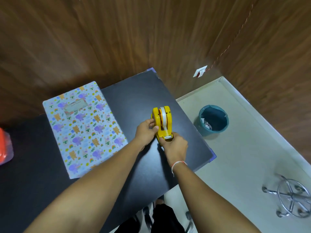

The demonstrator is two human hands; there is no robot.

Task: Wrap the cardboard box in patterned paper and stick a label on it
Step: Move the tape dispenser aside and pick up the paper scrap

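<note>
Yellow tape dispenser (162, 122) gripped on its side by left hand (146, 133), right hand (175, 147) pinching its cutter end

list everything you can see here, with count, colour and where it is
box: 1, wrapped in pale animal-print paper, left on the table, label on top
label: 1, pale, on the box's far end
tape dispenser: 1, yellow, upright mid-table, right of the box
table: 1, black, against the wall
bin: 1, teal, on the floor right of the table
stool base: 1, chrome, floor, lower right
orange object: 1, left edge, unclear
left hand: holds the dispenser's side
right hand: grip at its cutter end
</note>
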